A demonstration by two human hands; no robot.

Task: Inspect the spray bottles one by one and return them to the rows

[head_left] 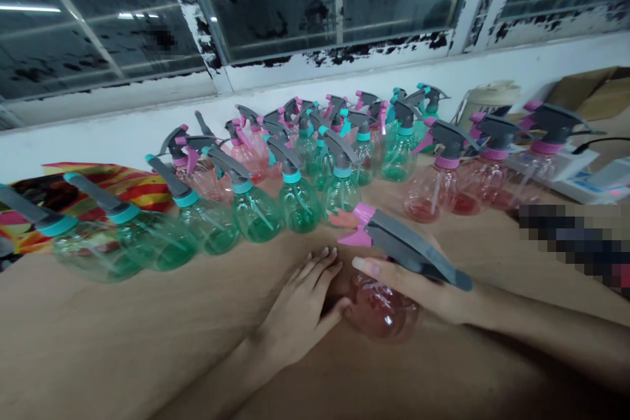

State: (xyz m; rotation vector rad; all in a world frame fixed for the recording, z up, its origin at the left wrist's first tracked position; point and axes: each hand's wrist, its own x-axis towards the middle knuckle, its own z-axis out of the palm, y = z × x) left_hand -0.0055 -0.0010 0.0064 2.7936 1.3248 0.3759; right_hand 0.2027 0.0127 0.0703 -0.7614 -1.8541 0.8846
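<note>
A pink-tinted clear spray bottle (381, 315) with a grey and pink trigger head (411, 243) is directly before me, its nozzle pointing left. My right hand (418, 285) is wrapped around its neck, just under the trigger head, with the thumb along the near side; its other fingers are mostly hidden behind the bottle. My left hand (308, 302) is just left of the bottle, fingers stretched out over the table. Its thumb tip is at the bottle's side, touching or almost touching it.
A row of green spray bottles (256, 216) runs across the wooden table (123, 341). Pink spray bottles (426, 193) stand at right, with more bottles behind. A patterned cloth (147, 190), a white bucket (489, 102) and a cardboard box (590, 92) lie toward the wall.
</note>
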